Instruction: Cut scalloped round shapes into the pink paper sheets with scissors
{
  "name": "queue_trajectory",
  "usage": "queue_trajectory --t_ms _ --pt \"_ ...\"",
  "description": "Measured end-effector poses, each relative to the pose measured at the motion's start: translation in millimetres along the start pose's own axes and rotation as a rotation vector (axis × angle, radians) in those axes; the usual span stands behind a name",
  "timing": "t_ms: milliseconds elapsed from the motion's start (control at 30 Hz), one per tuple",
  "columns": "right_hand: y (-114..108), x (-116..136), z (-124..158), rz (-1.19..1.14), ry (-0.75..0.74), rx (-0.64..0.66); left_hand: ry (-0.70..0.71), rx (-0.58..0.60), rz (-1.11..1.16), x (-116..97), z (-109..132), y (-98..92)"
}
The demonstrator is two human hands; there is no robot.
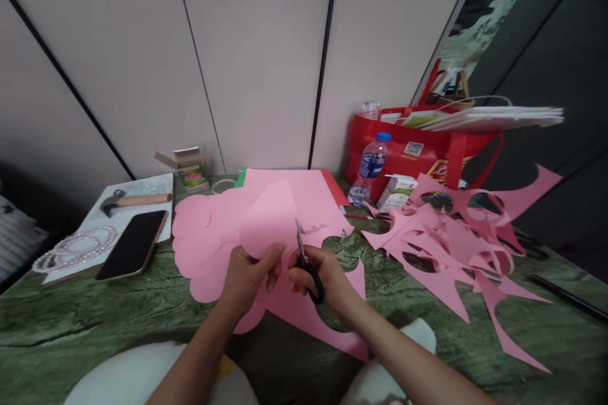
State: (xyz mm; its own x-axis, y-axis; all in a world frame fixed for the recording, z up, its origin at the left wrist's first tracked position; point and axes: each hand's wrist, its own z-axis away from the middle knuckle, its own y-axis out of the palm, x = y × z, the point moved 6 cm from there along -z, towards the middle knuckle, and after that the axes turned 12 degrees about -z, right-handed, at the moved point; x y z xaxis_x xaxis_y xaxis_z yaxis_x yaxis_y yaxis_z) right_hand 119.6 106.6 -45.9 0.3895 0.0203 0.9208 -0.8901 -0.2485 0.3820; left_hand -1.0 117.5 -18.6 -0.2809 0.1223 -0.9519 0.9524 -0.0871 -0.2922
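My right hand [318, 275] grips a pair of scissors [308, 269] by the black handles, the blades pointing up and away from me. Between the thumb and fingers of my left hand [254, 272] is a sheet of pink paper [266, 218], close to the blades. Whether the blades touch the paper, I cannot tell. Below and to the left lie several rounded pink paper cutouts [197, 228], overlapping. A larger pink sheet with curved cut edges [327, 329] extends under my right hand.
Pink paper scraps [446, 237] pile up on the right. Behind them stand a red bag [427, 145], a water bottle [370, 168] and a small carton [398, 193]. At left are a hammer [137, 200], a phone [134, 245], beaded strands [78, 248] and an opened box [192, 174].
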Motion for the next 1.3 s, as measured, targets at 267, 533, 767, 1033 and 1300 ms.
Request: queue_trajectory --t_ms 267,533,767,1033,1300 --pt "-2.6 -0.2 -2.7 -0.021 -0.030 -0.008 -0.159 -0.010 -0.007 12.6 1.0 0.2" --pt "-3.9 -0.4 -3.6 -0.014 -0.038 0.008 -0.187 0.013 -0.004 10.1 2.9 2.6" --pt "-3.9 0.4 -3.6 0.012 -0.056 0.011 -0.175 0.011 -0.018 8.3 2.6 2.0" --pt "-2.7 1.7 -3.2 0.011 -0.013 -0.018 -0.133 -0.023 -0.055 4.8 2.5 -0.5" --pt "-4.1 1.6 -2.0 0.027 -0.021 -0.028 -0.117 -0.035 -0.073 5.1 1.2 -1.3"
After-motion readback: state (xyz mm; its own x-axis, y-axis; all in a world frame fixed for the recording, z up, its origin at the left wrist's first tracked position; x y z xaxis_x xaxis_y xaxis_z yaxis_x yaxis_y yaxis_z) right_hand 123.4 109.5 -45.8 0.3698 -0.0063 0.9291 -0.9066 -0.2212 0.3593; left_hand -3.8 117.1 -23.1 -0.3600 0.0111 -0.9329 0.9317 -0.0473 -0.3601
